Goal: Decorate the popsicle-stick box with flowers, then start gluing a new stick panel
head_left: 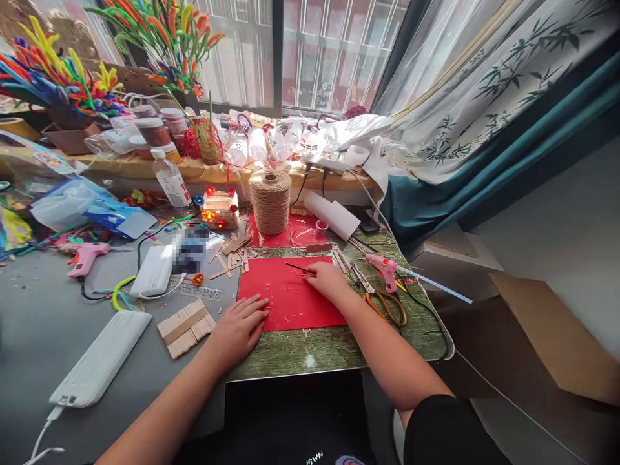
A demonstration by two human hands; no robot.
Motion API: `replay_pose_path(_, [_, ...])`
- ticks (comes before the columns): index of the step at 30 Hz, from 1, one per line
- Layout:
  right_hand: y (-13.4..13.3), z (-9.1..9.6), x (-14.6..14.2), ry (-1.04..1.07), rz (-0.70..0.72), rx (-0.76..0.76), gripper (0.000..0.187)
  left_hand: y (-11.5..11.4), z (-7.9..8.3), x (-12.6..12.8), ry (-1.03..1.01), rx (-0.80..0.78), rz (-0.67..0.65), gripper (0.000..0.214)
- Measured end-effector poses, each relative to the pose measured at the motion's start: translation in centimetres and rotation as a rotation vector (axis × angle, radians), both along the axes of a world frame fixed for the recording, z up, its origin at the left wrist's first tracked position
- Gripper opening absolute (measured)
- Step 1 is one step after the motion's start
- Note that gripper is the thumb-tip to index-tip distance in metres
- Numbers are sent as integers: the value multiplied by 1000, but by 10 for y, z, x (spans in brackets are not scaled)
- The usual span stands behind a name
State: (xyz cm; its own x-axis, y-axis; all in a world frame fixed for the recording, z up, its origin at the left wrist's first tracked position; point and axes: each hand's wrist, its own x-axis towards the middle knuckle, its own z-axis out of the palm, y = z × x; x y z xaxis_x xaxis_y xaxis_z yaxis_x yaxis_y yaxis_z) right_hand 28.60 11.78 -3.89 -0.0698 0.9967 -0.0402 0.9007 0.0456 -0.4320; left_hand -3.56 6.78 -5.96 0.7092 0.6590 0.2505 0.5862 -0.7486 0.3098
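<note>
A red sheet (285, 297) with pale scraps and smears on it lies flat on the green wood-patterned board (295, 355). My left hand (245, 323) rests on the sheet's lower left corner, its fingers stretched out and holding nothing. Over the sheet's upper right part, my right hand (327, 281) is closed on a thin dark stick (294, 265), shaped like a pencil or a fine brush. The stick's tip points left, above the sheet; whether it touches cannot be made out. Orange-handled scissors (394, 310) lie just right of my right forearm.
A pink glue gun (385, 270) lies at the right and another pink glue gun (87, 258) at the left. Behind the sheet stand a twine spool (270, 200) and a small red pot (320, 227). Craft sticks (186, 328) and a white power strip (101, 358) lie leftward.
</note>
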Motion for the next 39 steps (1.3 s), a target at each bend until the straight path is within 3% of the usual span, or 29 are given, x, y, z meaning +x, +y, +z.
replay_pose_path(10, [-6, -12, -22, -181, 27, -42, 22, 8, -3, -3, -57, -39, -37, 25])
replay_pose_path(17, [3, -14, -13, -36, -20, 7, 11, 7, -5, -6, -81, -58, -34, 24])
replay_pose_path(20, [15, -6, 2, 63, -111, 82, 17, 7, -6, -6, -109, -55, -36, 24])
replay_pose_path(25, [56, 29, 37, 210, -320, 289, 49, 6, -6, -6, -105, -44, -26, 23])
replay_pose_path(29, [77, 45, 51, 261, -312, 296, 41, 6, -5, -6, -111, -52, -21, 21])
replay_pose_path(31, [73, 40, 44, 255, -269, 255, 31, 5, -4, -6, -119, -59, -18, 21])
replay_pose_path(35, [47, 9, 11, 243, -99, 136, 17, 5, -3, -7, -111, -72, -13, 22])
replay_pose_path(39, [25, -17, -16, 230, 1, 80, 16, 6, -4, -6, -106, -74, -12, 22])
